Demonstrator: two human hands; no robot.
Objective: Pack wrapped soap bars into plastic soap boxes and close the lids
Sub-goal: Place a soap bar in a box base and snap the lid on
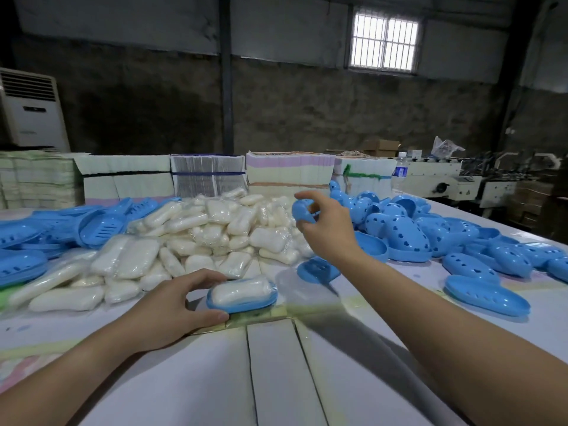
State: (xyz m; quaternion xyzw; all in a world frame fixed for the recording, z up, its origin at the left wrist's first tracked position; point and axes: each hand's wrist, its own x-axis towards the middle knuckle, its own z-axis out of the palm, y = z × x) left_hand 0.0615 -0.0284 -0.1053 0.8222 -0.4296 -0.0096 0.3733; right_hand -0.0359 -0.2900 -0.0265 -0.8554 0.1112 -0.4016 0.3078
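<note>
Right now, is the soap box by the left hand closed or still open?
Open: the wrapped soap sits uncovered in the blue box, and the right hand holds a blue lid above.

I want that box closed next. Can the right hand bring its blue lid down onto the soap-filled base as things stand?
Probably yes. The right hand holds the blue lid above the table, and only bare tabletop lies between it and the soap-filled base, which the left hand steadies from the side.

Ahead of me at twelve o'clock, stacked paper bundles line the counter's far edge. A water bottle stands at one o'clock, an air conditioner at ten, a barred window high at one.
</note>
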